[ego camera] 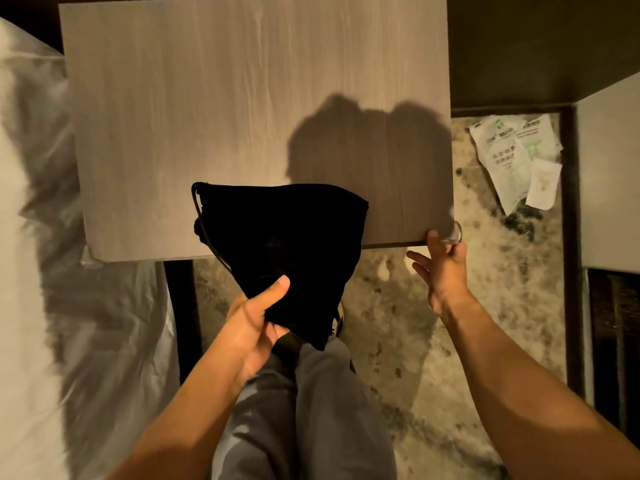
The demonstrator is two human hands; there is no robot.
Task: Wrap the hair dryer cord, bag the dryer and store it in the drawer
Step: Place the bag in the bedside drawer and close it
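My left hand (256, 323) pinches the black bag (282, 244) by its lower corner, thumb pressed on the cloth, so it hangs up and out from my grip over the near edge of the counter (207, 116). I can't see the dryer; I judge it's inside. To the right, my right hand (441, 263) is spread, fingers loose at the counter's front corner, holding nothing. A cord (204, 220) trails down the bag's left side. No drawer shows. Held by one corner, the bag could slip or tip, spilling the dryer onto the floor (398, 323).
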